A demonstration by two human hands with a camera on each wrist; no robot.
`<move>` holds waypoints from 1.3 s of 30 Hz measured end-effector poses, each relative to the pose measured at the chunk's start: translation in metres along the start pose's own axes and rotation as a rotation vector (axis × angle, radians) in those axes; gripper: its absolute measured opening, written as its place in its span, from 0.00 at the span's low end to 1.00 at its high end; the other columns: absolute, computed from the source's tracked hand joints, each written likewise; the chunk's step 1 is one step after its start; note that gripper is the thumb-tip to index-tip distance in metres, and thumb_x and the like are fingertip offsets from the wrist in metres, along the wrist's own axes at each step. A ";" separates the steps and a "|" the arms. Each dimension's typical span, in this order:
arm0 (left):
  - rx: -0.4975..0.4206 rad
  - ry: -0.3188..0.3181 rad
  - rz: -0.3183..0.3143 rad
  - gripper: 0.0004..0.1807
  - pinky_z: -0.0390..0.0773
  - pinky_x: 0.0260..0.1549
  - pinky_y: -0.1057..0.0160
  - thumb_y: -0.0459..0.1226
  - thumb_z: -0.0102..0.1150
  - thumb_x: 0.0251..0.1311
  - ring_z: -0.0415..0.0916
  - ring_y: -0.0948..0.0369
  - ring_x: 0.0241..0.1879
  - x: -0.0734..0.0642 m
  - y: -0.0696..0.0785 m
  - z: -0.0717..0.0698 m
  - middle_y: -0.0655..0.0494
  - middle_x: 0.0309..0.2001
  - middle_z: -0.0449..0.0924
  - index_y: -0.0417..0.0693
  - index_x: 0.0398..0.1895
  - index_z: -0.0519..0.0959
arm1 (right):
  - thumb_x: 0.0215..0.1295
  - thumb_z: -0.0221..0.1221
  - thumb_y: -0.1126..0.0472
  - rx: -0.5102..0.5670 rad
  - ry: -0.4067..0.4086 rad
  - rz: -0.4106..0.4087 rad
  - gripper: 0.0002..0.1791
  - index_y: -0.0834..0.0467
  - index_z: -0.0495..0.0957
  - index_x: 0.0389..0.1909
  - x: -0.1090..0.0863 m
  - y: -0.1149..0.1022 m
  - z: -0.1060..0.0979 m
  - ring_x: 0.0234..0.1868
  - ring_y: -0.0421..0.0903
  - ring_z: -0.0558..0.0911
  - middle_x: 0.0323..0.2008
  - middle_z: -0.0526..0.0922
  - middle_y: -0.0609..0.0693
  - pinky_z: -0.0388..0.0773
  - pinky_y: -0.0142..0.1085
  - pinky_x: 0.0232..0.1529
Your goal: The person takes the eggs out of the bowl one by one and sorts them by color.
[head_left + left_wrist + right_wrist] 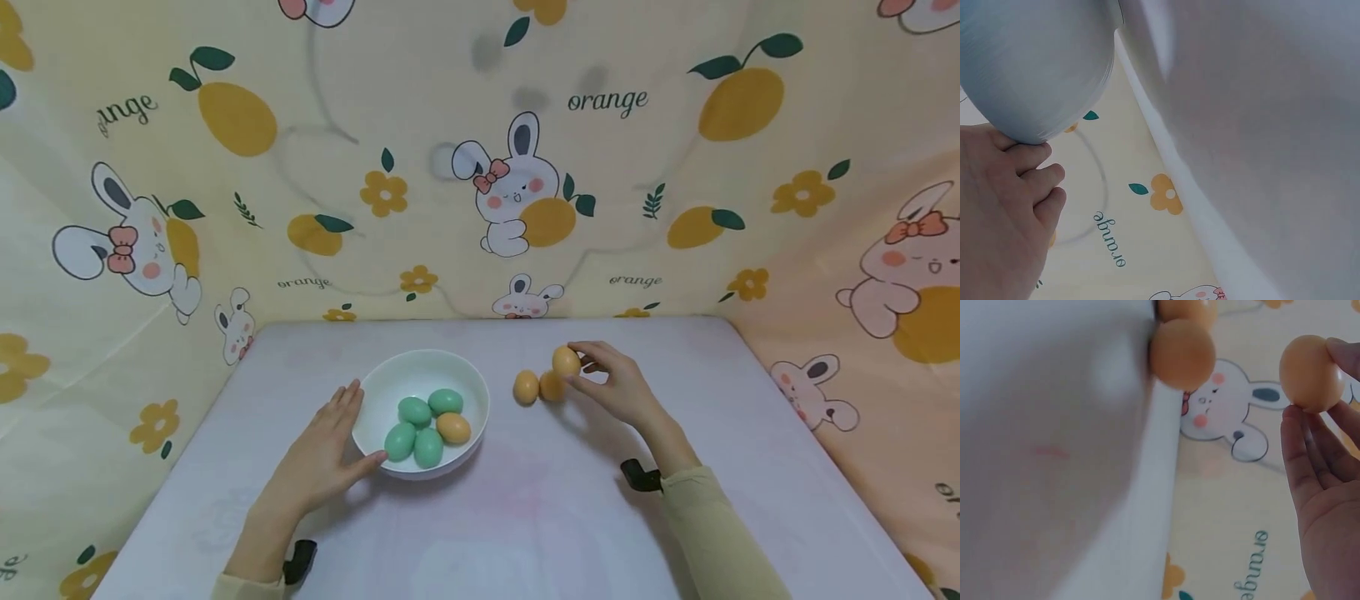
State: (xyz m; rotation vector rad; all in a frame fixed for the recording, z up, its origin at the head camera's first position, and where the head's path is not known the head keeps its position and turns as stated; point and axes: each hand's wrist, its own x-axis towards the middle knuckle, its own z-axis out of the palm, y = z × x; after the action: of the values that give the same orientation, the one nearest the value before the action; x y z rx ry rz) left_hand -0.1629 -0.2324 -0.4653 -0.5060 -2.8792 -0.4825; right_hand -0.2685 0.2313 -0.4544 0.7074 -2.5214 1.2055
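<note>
A white bowl [420,367] holds several green eggs [428,447] and one yellow-orange egg [453,428]. My left hand [318,454] rests against the bowl's left side, fingers extended along the rim and thumb at its near edge. In the left wrist view, the left fingertips [1044,150] touch the bowl's outer wall. Right of the bowl, my right hand [618,387] pinches a second yellow-orange egg [566,362] between thumb and fingers, raised above the table. Beside it lie two more yellow-orange eggs, a left one [527,387] and a right one [552,387] partly hidden.
The table [495,533] has a pale cover. A fabric backdrop [435,100] printed with rabbits and oranges rises behind it and along both sides. Black bands with small devices sit at the left wrist [300,562] and right wrist [641,476].
</note>
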 end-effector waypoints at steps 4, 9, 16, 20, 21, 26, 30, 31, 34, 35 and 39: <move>0.008 -0.015 -0.004 0.58 0.56 0.76 0.38 0.65 0.62 0.63 0.49 0.40 0.80 0.001 -0.001 -0.002 0.40 0.83 0.49 0.33 0.81 0.54 | 0.62 0.73 0.67 -0.007 -0.005 0.034 0.28 0.62 0.79 0.63 -0.004 0.008 -0.003 0.49 0.52 0.84 0.58 0.83 0.57 0.86 0.44 0.53; 0.012 -0.042 -0.015 0.59 0.54 0.78 0.40 0.66 0.60 0.63 0.47 0.40 0.81 0.003 0.000 -0.003 0.41 0.83 0.47 0.34 0.82 0.53 | 0.62 0.73 0.67 -0.001 -0.025 0.092 0.28 0.62 0.79 0.63 -0.010 0.015 -0.007 0.50 0.54 0.84 0.58 0.82 0.58 0.86 0.44 0.53; 0.010 -0.061 -0.013 0.59 0.54 0.78 0.40 0.66 0.61 0.63 0.47 0.41 0.81 0.003 0.001 -0.002 0.41 0.83 0.47 0.34 0.82 0.53 | 0.63 0.71 0.67 -0.011 -0.087 0.171 0.26 0.63 0.79 0.62 -0.018 0.026 -0.010 0.51 0.54 0.84 0.57 0.81 0.59 0.85 0.46 0.53; 0.029 -0.062 -0.016 0.59 0.54 0.78 0.41 0.67 0.60 0.63 0.47 0.41 0.81 0.004 0.001 -0.002 0.42 0.83 0.47 0.35 0.82 0.52 | 0.62 0.71 0.68 -0.025 -0.125 0.197 0.27 0.62 0.79 0.62 -0.017 0.030 -0.011 0.51 0.55 0.84 0.57 0.82 0.60 0.85 0.49 0.53; 0.035 -0.060 -0.017 0.59 0.54 0.78 0.41 0.67 0.60 0.63 0.47 0.41 0.81 0.005 0.000 -0.002 0.42 0.83 0.47 0.35 0.82 0.52 | 0.62 0.71 0.68 -0.028 -0.137 0.206 0.27 0.62 0.79 0.63 -0.016 0.031 -0.011 0.51 0.55 0.84 0.57 0.82 0.60 0.85 0.49 0.53; 0.040 -0.034 -0.008 0.59 0.56 0.77 0.40 0.66 0.61 0.62 0.49 0.40 0.81 0.005 0.000 -0.004 0.40 0.83 0.49 0.34 0.81 0.54 | 0.62 0.72 0.65 -0.014 -0.188 0.236 0.28 0.62 0.79 0.63 -0.011 0.033 -0.009 0.50 0.54 0.84 0.57 0.82 0.60 0.83 0.49 0.54; 0.034 -0.035 -0.009 0.59 0.55 0.77 0.40 0.66 0.61 0.62 0.48 0.41 0.81 0.006 0.000 -0.006 0.41 0.83 0.49 0.34 0.81 0.54 | 0.62 0.73 0.63 -0.006 -0.203 0.246 0.28 0.63 0.79 0.63 -0.008 0.034 -0.007 0.49 0.54 0.85 0.56 0.83 0.60 0.83 0.50 0.54; 0.035 -0.040 -0.012 0.59 0.55 0.78 0.40 0.67 0.61 0.62 0.48 0.41 0.81 0.006 0.000 -0.006 0.41 0.83 0.49 0.34 0.81 0.54 | 0.62 0.73 0.62 -0.008 -0.206 0.248 0.28 0.63 0.79 0.63 -0.007 0.034 -0.007 0.49 0.54 0.85 0.56 0.83 0.60 0.83 0.50 0.53; 0.040 -0.051 -0.015 0.59 0.54 0.78 0.41 0.67 0.60 0.62 0.47 0.41 0.81 0.007 0.000 -0.007 0.41 0.83 0.49 0.34 0.81 0.54 | 0.62 0.74 0.60 -0.021 -0.215 0.241 0.29 0.64 0.79 0.62 -0.005 0.036 -0.006 0.49 0.54 0.85 0.55 0.83 0.61 0.84 0.50 0.53; 0.041 -0.051 -0.014 0.59 0.54 0.78 0.41 0.67 0.60 0.63 0.48 0.41 0.81 0.008 0.000 -0.007 0.41 0.83 0.49 0.34 0.81 0.54 | 0.62 0.74 0.59 -0.025 -0.217 0.236 0.29 0.64 0.79 0.62 -0.005 0.037 -0.006 0.49 0.54 0.85 0.55 0.83 0.61 0.84 0.50 0.53; 0.039 -0.036 -0.006 0.58 0.56 0.77 0.40 0.67 0.60 0.63 0.49 0.40 0.80 0.008 0.001 -0.007 0.41 0.82 0.51 0.34 0.81 0.55 | 0.62 0.74 0.57 -0.043 -0.226 0.224 0.30 0.66 0.79 0.62 -0.002 0.039 -0.004 0.48 0.55 0.85 0.55 0.83 0.63 0.84 0.50 0.51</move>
State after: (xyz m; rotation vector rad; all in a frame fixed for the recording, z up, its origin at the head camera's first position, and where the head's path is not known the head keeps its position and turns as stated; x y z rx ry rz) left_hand -0.1689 -0.2313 -0.4565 -0.5050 -2.9189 -0.4217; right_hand -0.2874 0.2567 -0.4784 0.5933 -2.8689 1.1955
